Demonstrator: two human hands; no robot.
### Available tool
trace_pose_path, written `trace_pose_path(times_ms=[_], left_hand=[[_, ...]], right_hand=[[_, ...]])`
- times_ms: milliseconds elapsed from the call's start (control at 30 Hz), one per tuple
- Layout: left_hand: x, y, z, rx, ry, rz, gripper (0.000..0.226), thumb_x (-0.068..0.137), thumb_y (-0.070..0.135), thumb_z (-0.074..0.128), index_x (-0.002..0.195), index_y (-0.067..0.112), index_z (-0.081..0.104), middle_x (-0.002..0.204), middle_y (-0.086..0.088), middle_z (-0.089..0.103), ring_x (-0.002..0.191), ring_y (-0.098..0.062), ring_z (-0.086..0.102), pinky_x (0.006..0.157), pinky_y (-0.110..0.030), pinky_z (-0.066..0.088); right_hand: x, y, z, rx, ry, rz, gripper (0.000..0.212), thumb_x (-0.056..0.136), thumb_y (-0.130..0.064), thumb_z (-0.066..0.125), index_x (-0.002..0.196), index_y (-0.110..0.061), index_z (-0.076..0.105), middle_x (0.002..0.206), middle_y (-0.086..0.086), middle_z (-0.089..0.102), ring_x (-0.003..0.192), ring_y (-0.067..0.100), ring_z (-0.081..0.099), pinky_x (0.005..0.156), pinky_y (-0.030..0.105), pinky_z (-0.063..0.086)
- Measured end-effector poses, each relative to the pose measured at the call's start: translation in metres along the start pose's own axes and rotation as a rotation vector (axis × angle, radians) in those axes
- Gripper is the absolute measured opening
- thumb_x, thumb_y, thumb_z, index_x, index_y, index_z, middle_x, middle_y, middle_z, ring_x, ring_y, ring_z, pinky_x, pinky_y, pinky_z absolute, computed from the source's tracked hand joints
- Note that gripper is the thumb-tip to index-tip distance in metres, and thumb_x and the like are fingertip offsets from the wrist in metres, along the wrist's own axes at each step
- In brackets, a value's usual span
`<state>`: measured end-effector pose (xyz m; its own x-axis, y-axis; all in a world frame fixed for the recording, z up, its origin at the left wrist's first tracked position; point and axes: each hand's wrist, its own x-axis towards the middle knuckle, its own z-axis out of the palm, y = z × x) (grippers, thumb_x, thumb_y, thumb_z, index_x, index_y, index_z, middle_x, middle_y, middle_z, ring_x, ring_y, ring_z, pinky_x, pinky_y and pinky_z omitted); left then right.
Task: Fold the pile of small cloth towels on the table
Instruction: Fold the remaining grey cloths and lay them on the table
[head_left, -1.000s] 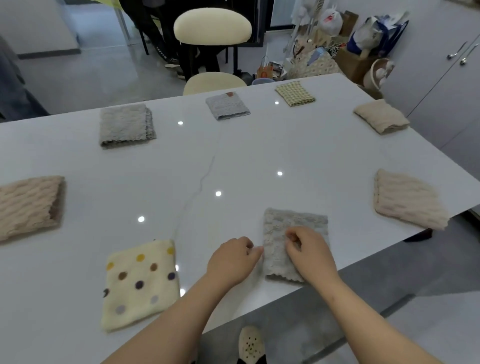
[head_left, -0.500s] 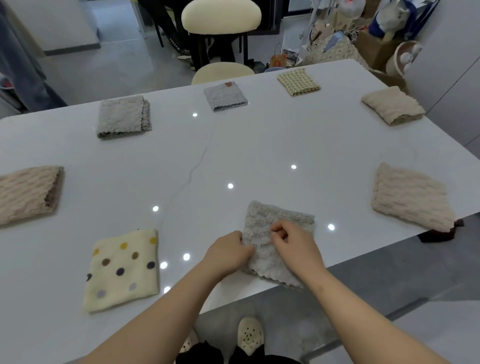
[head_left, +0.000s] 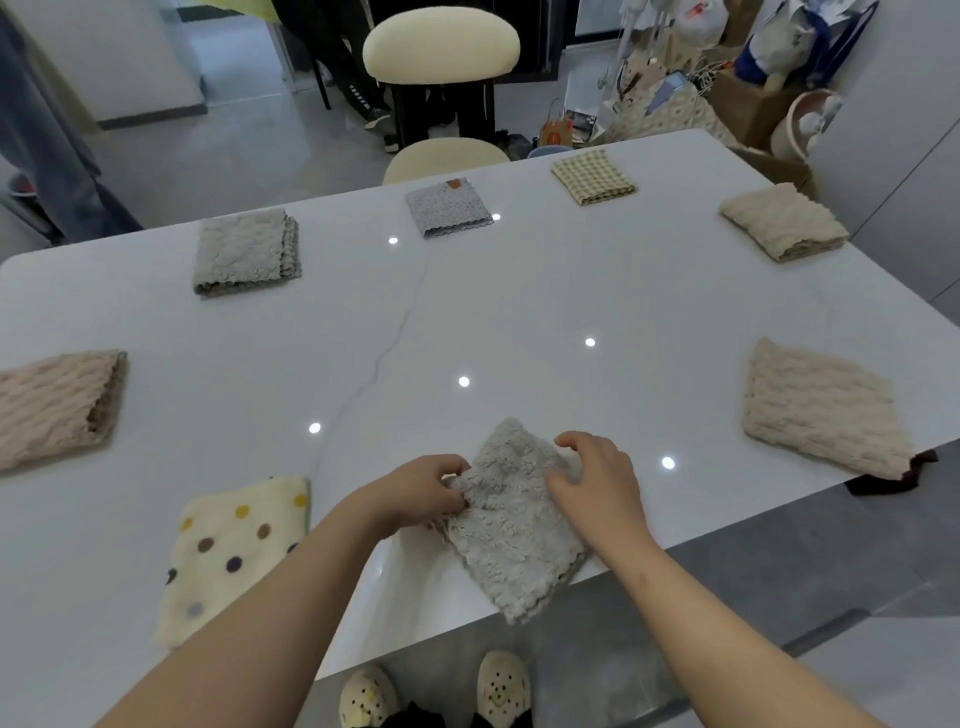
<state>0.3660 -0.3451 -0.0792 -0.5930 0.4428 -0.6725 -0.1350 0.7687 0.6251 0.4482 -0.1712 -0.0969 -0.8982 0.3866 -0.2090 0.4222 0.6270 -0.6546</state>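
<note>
a white glossy desk (head_left: 519, 291) with a thin dark vein (head_left: 395, 338) fills the middle, and small round lights (head_left: 464, 382) reflect in it. the floor (head_left: 234, 156) is grey and smooth. beyond the far edge stands a chair (head_left: 441, 44) with a cream padded back and seat. at the far right, bags (head_left: 696, 21) and a cardboard box (head_left: 748, 104) crowd beside pale cabinets (head_left: 914, 130). a white wall (head_left: 104, 52) with dark skirting stands far left.
</note>
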Motion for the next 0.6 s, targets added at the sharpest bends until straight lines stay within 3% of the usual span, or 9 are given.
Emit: trace_pose_path(times_ms=[100, 167, 300, 400, 467, 533, 600], left_hand=[[0.003, 0.003, -0.002, 0.018, 0.033, 0.017, 0.022, 0.086, 0.008, 0.052, 0.1, 0.022, 0.058, 0.102, -0.002, 0.059, 0.097, -0.02, 0.057, 0.078, -0.026, 0.049], [0.005, 0.003, -0.001, 0.004, 0.146, 0.034, 0.023, 0.086, 0.013, 0.054, 0.106, 0.023, 0.056, 0.101, 0.0, 0.056, 0.095, -0.018, 0.055, 0.074, -0.023, 0.046], [0.004, 0.0, 0.005, -0.41, 0.33, -0.004, 0.039, 0.084, 0.024, 0.065, 0.118, 0.022, 0.046, 0.092, 0.0, 0.05, 0.079, -0.012, 0.052, 0.065, -0.019, 0.044], [-0.001, -0.003, 0.01, -0.505, 0.296, -0.051, 0.037, 0.078, 0.015, 0.072, 0.105, 0.011, 0.046, 0.079, -0.001, 0.049, 0.065, -0.011, 0.049, 0.053, -0.02, 0.041], [-0.005, -0.002, 0.012, -0.433, 0.226, -0.036, 0.022, 0.074, 0.007, 0.072, 0.079, 0.012, 0.051, 0.065, 0.001, 0.047, 0.056, -0.01, 0.046, 0.047, -0.016, 0.04], [-0.004, -0.003, 0.012, -0.37, 0.18, -0.032, 0.021, 0.07, 0.004, 0.068, 0.067, 0.014, 0.049, 0.062, 0.001, 0.046, 0.055, -0.011, 0.045, 0.051, -0.018, 0.038], [-0.002, -0.005, 0.01, -0.358, 0.218, -0.043, 0.019, 0.075, 0.001, 0.062, 0.07, 0.014, 0.049, 0.067, 0.0, 0.047, 0.06, -0.012, 0.045, 0.053, -0.02, 0.037]], right_hand=[[-0.002, 0.001, 0.002, 0.077, -0.124, 0.027, 0.051, 0.086, -0.022, 0.054, 0.135, -0.024, 0.038, 0.132, -0.001, 0.045, 0.12, 0.014, 0.043, 0.094, 0.023, 0.034], [-0.003, 0.0, 0.003, 0.114, -0.165, 0.038, 0.056, 0.085, -0.023, 0.056, 0.137, -0.025, 0.034, 0.131, -0.001, 0.046, 0.117, 0.014, 0.046, 0.091, 0.023, 0.037], [-0.005, -0.002, 0.003, 0.18, -0.175, 0.104, 0.065, 0.087, -0.022, 0.056, 0.142, -0.026, 0.022, 0.135, 0.004, 0.048, 0.104, 0.018, 0.055, 0.08, 0.025, 0.043], [-0.006, -0.005, -0.001, 0.209, -0.177, 0.165, 0.068, 0.09, -0.025, 0.053, 0.145, -0.026, 0.014, 0.128, 0.007, 0.051, 0.08, 0.013, 0.053, 0.073, 0.028, 0.044], [-0.006, -0.008, -0.003, 0.2, -0.186, 0.18, 0.066, 0.091, -0.025, 0.051, 0.145, -0.025, 0.014, 0.127, 0.007, 0.051, 0.071, 0.01, 0.052, 0.074, 0.028, 0.044], [-0.005, -0.007, -0.002, 0.188, -0.192, 0.186, 0.064, 0.091, -0.028, 0.051, 0.145, -0.026, 0.016, 0.134, 0.006, 0.048, 0.084, 0.016, 0.057, 0.079, 0.029, 0.044], [-0.004, -0.006, 0.0, 0.185, -0.2, 0.189, 0.061, 0.089, -0.032, 0.052, 0.142, -0.025, 0.022, 0.132, 0.001, 0.051, 0.099, 0.017, 0.056, 0.085, 0.031, 0.046]])
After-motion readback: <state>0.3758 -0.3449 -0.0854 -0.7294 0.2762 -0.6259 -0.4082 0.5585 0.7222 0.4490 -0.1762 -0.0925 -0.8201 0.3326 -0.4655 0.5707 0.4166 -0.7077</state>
